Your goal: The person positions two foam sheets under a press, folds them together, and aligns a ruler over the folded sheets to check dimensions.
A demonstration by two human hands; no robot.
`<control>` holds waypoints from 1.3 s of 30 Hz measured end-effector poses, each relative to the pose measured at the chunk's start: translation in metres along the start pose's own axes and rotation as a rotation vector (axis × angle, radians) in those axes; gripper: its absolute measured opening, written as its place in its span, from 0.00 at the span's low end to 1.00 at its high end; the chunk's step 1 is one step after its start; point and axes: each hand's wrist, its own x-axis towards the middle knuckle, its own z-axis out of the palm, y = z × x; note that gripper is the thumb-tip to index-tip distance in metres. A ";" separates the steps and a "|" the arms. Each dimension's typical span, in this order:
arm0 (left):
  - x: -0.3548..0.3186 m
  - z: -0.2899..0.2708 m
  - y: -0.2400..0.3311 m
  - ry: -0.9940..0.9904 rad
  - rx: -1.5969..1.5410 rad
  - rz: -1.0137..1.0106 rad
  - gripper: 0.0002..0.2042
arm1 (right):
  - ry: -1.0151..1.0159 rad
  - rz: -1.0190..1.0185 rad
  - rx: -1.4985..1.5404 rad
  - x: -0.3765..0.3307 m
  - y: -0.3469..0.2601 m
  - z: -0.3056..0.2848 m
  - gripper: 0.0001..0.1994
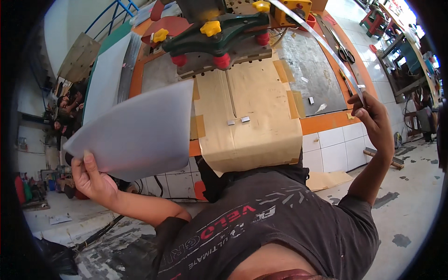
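My left hand (95,182) pinches the lower left corner of a translucent plastic sheet (140,126), which bows slightly and hangs over the left part of the table. At the right, my raised right hand (375,116) closes finger and thumb on the lower end of a long, thin, pale strip (329,46). That strip slants up and away past the top edge of the view. Between my hands lies tan cardboard (254,144), taped at its sides and bent down over the table's front edge. Two small dark-and-white pieces (245,119) rest on it beside a narrow slot.
A dark green press frame (219,39) with yellow knobs and red feet stands beyond the cardboard. Scissors (346,55) and a slim yellow-handled tool (346,81) lie at the table's right. Stacked pale sheets (107,77) sit at the left. Metal plate (312,70) covers part of the tabletop.
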 end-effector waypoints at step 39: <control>0.070 0.048 -0.291 -0.409 0.886 -0.079 0.19 | 0.570 0.170 -0.085 -0.040 0.057 -0.093 0.07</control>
